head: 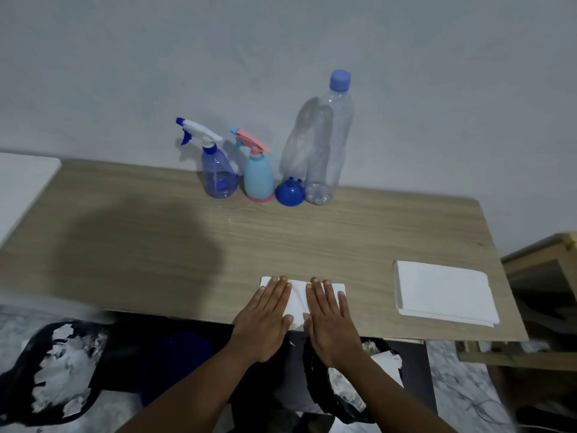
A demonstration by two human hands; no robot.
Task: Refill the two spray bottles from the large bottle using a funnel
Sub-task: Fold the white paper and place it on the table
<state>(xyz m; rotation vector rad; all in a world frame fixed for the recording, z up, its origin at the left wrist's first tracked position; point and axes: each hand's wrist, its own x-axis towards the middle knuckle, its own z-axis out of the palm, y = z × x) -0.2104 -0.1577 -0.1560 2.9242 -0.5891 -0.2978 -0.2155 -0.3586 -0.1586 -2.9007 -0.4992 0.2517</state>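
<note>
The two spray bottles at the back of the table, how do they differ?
The see-through spray bottle is clear-walled with a blue tint; the light blue spray bottle is opaque. The see-through one has a white and dark blue trigger head, the light blue one a pink head and pink base. Both stand upright, nozzles pointing left.

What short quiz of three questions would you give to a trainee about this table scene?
1. True or false: the large bottle has its cap on.
2. The blue funnel sits between the large bottle and: A) the pink-topped spray bottle; B) a sponge; C) a cup.
3. What do the left hand and the right hand press flat on?
Key: 1 true; 2 A; 3 a white paper sheet.
</note>
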